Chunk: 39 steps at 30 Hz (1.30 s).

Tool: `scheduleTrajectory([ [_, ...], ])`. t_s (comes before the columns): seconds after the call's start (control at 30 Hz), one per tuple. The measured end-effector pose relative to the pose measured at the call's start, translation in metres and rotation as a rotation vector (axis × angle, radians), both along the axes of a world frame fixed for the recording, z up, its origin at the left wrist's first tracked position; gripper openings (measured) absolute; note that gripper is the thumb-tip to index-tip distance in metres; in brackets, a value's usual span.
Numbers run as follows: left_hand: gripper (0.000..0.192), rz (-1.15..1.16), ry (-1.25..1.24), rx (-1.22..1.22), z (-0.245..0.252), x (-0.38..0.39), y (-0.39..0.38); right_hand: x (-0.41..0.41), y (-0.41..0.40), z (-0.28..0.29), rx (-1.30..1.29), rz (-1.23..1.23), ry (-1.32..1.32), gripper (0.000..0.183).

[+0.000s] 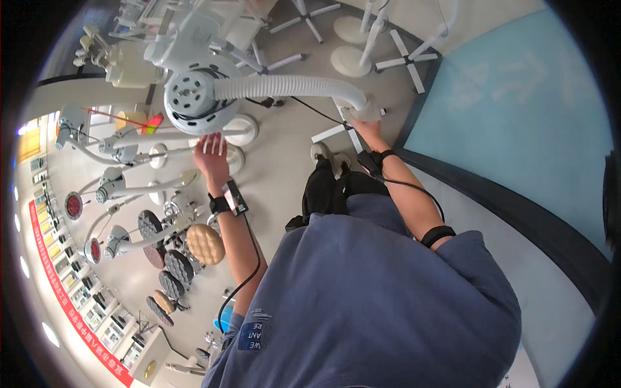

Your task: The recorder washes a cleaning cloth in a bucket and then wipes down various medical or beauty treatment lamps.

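Observation:
My right hand point(367, 127) grips the pale end joint point(365, 110) of a white corrugated hose point(291, 86). The hose curves left to the round, vented white head point(191, 97) of a stand-mounted salon hood machine. Just below this head is my left hand point(212, 157), with its fingers apart and pointing up at the lower rim. Whether the fingertips touch the rim cannot be told. A white cross-shaped stand base point(330, 133) shows on the floor below my right hand.
More hood machines point(111, 186) on stands crowd the left. Several round cushioned stools point(205, 244) stand below them. At the right is a light-blue panel point(509, 92) with a dark edge point(485, 203). Other stand bases point(408, 60) and a black cable point(318, 110) lie ahead.

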<state>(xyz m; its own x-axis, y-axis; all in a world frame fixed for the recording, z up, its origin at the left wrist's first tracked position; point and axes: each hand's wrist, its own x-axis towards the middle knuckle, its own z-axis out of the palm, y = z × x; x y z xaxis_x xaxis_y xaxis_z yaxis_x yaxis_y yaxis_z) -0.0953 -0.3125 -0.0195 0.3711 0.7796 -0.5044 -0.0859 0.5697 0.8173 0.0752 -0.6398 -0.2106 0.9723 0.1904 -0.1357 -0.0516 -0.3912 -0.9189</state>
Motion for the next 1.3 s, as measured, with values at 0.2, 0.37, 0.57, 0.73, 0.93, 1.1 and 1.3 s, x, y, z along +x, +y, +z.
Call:
scheduleTrajectory([
  [0.2,0.03,-0.118,0.228,-0.163,-0.057,-0.065,-0.054,-0.021,0.03,0.002,0.064,0.132,0.035,0.068],
  [0.37,0.032,-0.439,0.233,-0.004,-0.05,-0.038,-0.102,-0.039,0.043,-0.022,0.025,0.1,-0.028,0.064],
  [0.57,0.049,-0.741,0.028,0.187,-0.038,0.02,-0.124,-0.049,0.066,0.012,0.015,0.145,-0.077,0.061],
  [0.73,0.047,-0.78,-0.141,0.237,-0.046,0.066,-0.133,-0.041,0.066,0.036,0.182,0.199,-0.249,0.056],
  [0.93,0.037,-0.827,-0.17,0.208,-0.054,0.074,-0.153,-0.044,0.066,0.044,0.674,0.078,0.191,0.055],
  [1.1,0.036,-0.803,-0.143,0.25,-0.046,0.081,-0.151,-0.034,0.063,0.018,0.155,0.229,-0.037,0.059],
  [1.3,0.034,-0.713,0.003,0.29,-0.054,0.074,-0.135,-0.039,0.084,0.034,0.206,0.35,-0.013,0.057],
])
